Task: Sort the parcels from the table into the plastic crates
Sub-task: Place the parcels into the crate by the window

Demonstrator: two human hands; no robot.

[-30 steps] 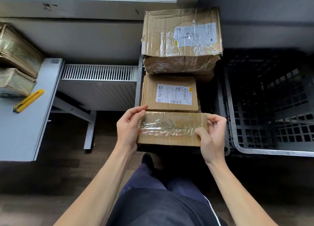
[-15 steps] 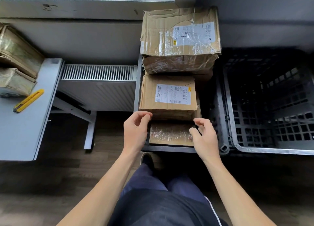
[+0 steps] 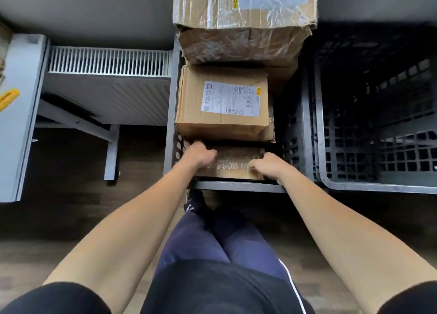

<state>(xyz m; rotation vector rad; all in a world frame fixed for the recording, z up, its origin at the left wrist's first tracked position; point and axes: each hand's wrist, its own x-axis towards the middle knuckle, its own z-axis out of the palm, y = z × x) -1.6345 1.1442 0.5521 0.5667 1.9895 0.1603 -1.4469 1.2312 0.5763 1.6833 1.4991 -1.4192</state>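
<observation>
— Parcels stowed so far: how many do you count?
— Three in the grey crate [image 3: 170, 115]. A big taped box [image 3: 243, 18] sits at the far end and a labelled box [image 3: 222, 105] in the middle. A small taped parcel [image 3: 233, 162] lies low at the near end, just beside the labelled one.
— And the hands?
— Both are on that small parcel. The left hand [image 3: 201, 156] has its fingers curled over the left end, and the right hand [image 3: 268, 166] grips the right end. The parcel is deep in the crate, though I cannot tell whether it rests on the bottom. I judge this placement nearly done, with only the letting go left.
— The other crate?
— The dark crate [image 3: 378, 187] on the right holds no parcel that I can see.
— What is left on the table?
— Hard to say. Only a strip of the table [image 3: 21, 124] shows at the left, with a yellow utility knife [image 3: 8, 98] on it. Any parcels waiting there lie outside the view, so the remaining count is unknown.
</observation>
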